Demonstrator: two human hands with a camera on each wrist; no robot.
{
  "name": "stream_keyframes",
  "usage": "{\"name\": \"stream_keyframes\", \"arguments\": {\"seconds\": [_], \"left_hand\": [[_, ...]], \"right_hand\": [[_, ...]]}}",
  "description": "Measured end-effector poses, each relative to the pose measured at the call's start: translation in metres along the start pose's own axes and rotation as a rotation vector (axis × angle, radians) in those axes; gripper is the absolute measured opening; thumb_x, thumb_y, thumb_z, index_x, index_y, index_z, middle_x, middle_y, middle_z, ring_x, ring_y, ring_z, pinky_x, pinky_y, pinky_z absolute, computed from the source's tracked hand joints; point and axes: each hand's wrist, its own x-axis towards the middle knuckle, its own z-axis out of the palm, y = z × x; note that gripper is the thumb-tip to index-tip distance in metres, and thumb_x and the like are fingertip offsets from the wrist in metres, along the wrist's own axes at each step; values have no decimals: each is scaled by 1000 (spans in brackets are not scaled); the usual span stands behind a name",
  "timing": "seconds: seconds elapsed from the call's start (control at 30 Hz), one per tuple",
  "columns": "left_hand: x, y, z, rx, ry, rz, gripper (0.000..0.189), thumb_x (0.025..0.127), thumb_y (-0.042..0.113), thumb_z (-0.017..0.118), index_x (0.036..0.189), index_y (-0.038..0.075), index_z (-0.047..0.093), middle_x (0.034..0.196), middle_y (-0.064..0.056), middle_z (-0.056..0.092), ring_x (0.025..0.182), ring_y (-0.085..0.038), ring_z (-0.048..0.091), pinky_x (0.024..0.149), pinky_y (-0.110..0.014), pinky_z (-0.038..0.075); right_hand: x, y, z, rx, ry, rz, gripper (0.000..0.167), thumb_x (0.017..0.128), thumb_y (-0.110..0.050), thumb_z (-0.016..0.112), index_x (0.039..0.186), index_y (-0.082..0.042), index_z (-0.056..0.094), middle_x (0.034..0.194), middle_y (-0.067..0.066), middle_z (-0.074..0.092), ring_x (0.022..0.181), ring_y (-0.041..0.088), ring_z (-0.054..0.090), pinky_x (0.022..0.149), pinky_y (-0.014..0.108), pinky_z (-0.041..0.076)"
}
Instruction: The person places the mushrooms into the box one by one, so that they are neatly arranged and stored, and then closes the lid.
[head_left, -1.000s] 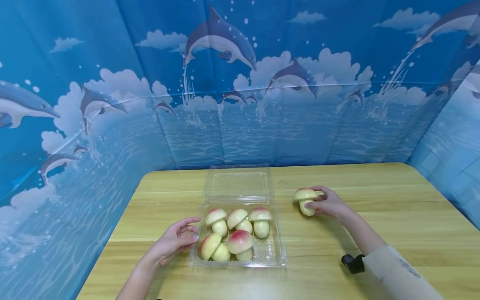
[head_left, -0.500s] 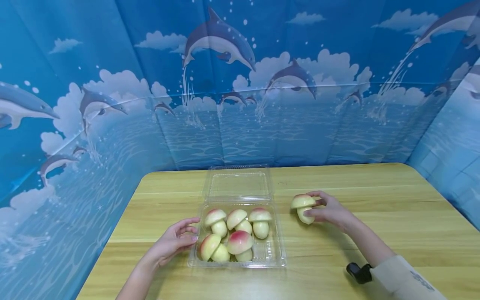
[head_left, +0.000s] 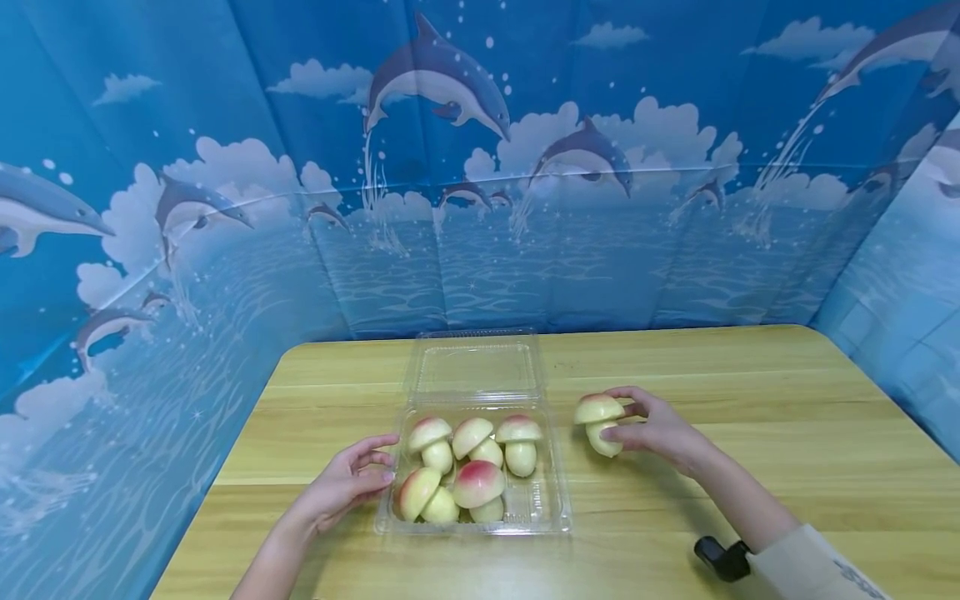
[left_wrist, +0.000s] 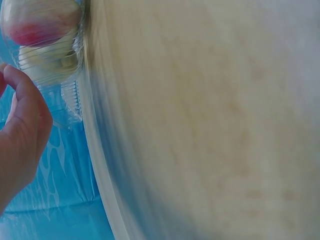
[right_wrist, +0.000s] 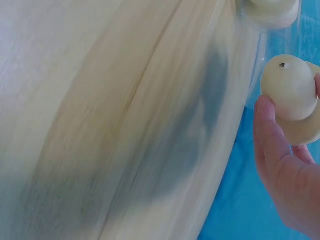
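Observation:
My right hand (head_left: 663,432) pinches a toy mushroom (head_left: 597,409) by its stem, to the right of the clear plastic box (head_left: 561,492). The mushroom has a pale yellow stem and a cap blushed pink on top. In the right wrist view, the rounded stem end of this mushroom (right_wrist: 287,86) shows a small dark mark, and the fingers wrap its side. Several similar mushrooms (head_left: 480,483) lie in the box, three in the far row. At the box's left wall is my left hand (head_left: 341,487), its fingers loosely bent and fingertips right at the rim.
The box's transparent lid (head_left: 480,371) is folded back flat toward the far edge of the wooden table (head_left: 322,400). A blue dolphin-print curtain (head_left: 480,258) hangs behind and along the sides. By the right cuff is a black device (head_left: 723,558).
My right hand has brought the mushroom slightly nearer to me and toward the box on the left. The left hand and the box stay in place.

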Motion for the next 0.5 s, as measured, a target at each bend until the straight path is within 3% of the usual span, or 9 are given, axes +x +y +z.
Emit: {"name": "stream_keyframes", "arguments": {"seconds": [0.5], "left_hand": [[0,-1,0,11,3,-2,64,89,3,60,142,-4,26,106,-6,47,82,-8,54,71,-22,49]], "right_hand": [[-11,-10,16,22,-48,-34,70,79,-10,72,136,0,34,114,24,44,87,25,58,77,43,52]]}}
